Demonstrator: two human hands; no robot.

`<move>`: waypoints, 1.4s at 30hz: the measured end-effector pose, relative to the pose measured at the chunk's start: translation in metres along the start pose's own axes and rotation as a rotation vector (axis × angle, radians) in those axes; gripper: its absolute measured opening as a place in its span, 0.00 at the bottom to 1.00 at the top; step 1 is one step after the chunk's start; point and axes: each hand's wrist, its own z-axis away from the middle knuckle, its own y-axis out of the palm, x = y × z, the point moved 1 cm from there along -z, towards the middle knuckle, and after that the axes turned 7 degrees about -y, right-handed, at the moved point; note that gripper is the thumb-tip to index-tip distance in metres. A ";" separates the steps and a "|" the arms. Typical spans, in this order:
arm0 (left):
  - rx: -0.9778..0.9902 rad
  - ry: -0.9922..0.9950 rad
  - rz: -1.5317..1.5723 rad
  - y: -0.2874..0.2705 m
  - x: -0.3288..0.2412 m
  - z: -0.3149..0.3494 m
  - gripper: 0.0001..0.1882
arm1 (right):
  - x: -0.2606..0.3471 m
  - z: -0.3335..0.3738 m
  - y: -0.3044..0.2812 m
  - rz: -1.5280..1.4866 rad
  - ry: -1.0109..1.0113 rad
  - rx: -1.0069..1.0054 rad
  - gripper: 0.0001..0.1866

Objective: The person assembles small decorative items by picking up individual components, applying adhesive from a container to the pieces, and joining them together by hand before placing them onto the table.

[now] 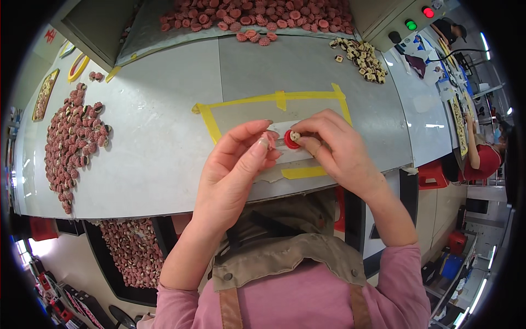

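Observation:
My left hand [238, 164] pinches a small pink raspberry-shaped piece [269, 140] between thumb and fingers. Just to its right, my right hand [337, 151] grips a small cream-coloured piece [295, 135] with thumb and forefinger. That piece is held at a red round holder [289, 143]; whether it rests in the holder, I cannot tell. The holder sits on a white strip [307, 153] on the work surface. Yellow tape [241, 102] frames the area around both hands.
Finished-looking pink pieces [74, 145] are heaped at the left. More pink pieces [257, 16] lie at the back, and cream-and-dark pieces [364, 60] at the back right. A black tray [129, 252] of pieces stands below the table. A co-worker [482, 159] is at the far right.

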 end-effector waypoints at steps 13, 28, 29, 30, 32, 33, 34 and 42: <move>-0.001 -0.001 -0.073 0.007 0.003 -0.004 0.16 | 0.021 0.001 0.012 -0.630 0.157 -0.238 0.09; 0.118 0.052 -0.202 0.009 0.003 0.000 0.26 | 0.015 0.013 0.005 -0.392 -0.014 -0.222 0.16; 0.117 0.049 -0.204 0.011 0.003 0.001 0.26 | 0.013 0.015 0.005 -0.454 0.017 -0.171 0.18; 0.099 0.048 -0.245 0.013 0.002 0.001 0.28 | 0.010 0.017 0.007 -0.456 0.020 -0.172 0.18; 0.084 0.042 -0.289 0.016 0.003 0.001 0.30 | 0.004 0.020 0.012 -0.489 -0.026 -0.121 0.16; 0.090 0.050 -0.255 0.017 0.005 0.000 0.30 | 0.004 0.021 0.012 -0.490 -0.022 -0.124 0.16; 0.091 0.060 -0.221 0.017 0.007 0.000 0.31 | 0.003 0.021 0.013 -0.468 -0.046 -0.144 0.15; 0.086 0.219 -0.557 0.025 0.021 -0.005 0.30 | -0.002 0.024 0.020 -0.316 -0.132 -0.272 0.14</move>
